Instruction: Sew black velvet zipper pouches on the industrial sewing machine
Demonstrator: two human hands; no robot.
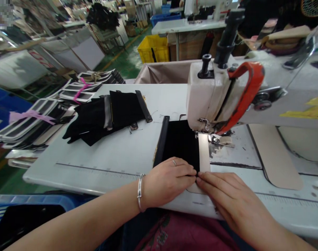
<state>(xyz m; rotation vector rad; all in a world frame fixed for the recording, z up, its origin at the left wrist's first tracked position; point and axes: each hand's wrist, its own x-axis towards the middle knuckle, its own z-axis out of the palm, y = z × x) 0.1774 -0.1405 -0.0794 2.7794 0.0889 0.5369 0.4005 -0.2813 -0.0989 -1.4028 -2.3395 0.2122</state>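
Observation:
A black fabric piece with a dark trim band along its left edge lies over a beige panel. Their far end sits under the needle and presser foot of a white sewing machine. My left hand, closed with bent fingers, grips the fabric's near right corner. My right hand meets it there, its fingers pressed together on the panel's near edge with the tips at the fabric's border. Both thumbs are mostly hidden.
More black trimmed pieces lie at the table's back left. Bundles of framed panels, tied with ribbon, are stacked further left. Another beige panel rests to the right. A blue bin stands at lower left, a yellow crate behind.

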